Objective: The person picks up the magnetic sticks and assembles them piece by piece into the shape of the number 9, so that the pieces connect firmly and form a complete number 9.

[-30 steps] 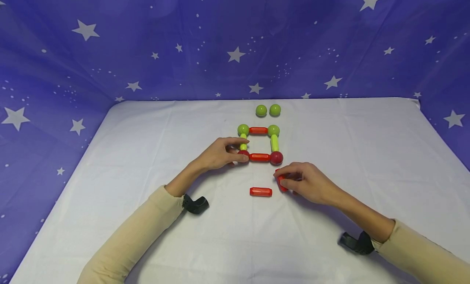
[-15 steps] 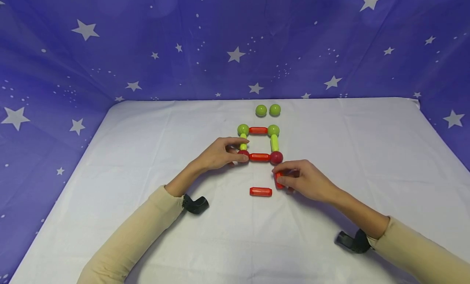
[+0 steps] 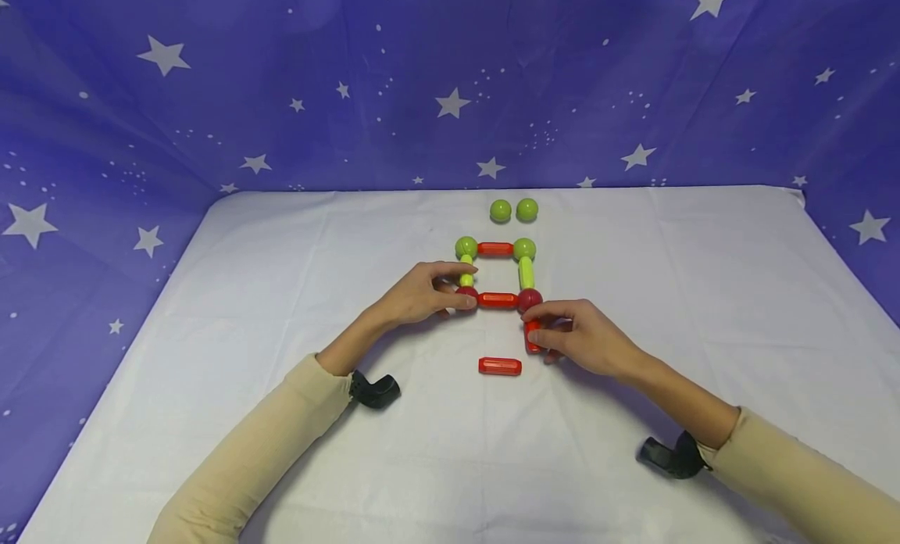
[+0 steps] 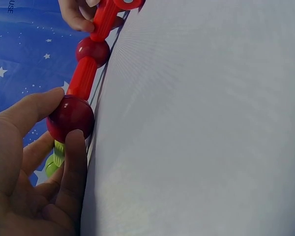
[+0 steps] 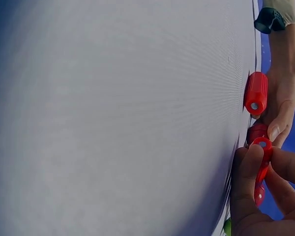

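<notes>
A square of rods and balls lies on the white cloth: two green balls at its far corners, two dark red balls at the near ones. My left hand (image 3: 425, 295) holds the near left red ball (image 4: 71, 119), thumb and fingers on either side of it. My right hand (image 3: 587, 337) pinches a red magnetic rod (image 3: 532, 337), whose far end meets the near right red ball (image 3: 530, 300). A silvery disc shows at that rod's near end (image 5: 262, 144) in the right wrist view. Between the red balls runs another red rod (image 3: 498, 300).
One loose red rod (image 3: 500, 366) lies crosswise nearer to me. Behind the square sit two loose green balls (image 3: 501, 210). A purple starry cloth (image 3: 450, 83) rises along the table's back and sides. Black wrist mounts (image 3: 376, 391) hang under both sleeves.
My right hand has moved forward and slightly left, bringing its red rod up to the near right red ball and straightening it. The left hand has stayed in place.
</notes>
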### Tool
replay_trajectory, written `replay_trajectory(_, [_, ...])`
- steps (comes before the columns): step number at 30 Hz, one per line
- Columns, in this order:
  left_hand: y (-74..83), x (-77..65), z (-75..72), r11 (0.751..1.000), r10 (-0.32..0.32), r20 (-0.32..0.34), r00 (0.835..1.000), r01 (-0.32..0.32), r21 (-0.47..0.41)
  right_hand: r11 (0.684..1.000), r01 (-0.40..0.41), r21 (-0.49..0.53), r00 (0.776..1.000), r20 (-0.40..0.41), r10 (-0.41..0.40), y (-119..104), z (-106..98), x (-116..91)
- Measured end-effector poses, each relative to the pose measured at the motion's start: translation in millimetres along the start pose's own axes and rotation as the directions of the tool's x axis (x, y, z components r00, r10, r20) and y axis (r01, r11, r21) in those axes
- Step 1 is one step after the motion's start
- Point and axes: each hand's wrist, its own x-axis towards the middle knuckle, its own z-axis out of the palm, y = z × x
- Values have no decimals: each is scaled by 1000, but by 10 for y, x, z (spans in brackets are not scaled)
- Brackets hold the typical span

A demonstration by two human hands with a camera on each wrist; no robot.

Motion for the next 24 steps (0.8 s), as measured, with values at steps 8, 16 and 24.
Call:
replay_trajectory(8, [-12, -3, 0, 1000, 9, -4, 1000, -9, 4, 1000, 1, -10, 1000, -1, -1, 2, 7, 3])
replay_trajectory(16, [-9, 6, 8, 1000, 2, -6, 1000, -2, 4, 1000, 9, -11, 1000, 0, -9, 1, 0, -8])
replay_trajectory(24, [-2, -9, 9, 1000, -2, -5, 1000, 2, 6, 1000, 8, -8, 1000, 2, -8, -5, 1, -13])
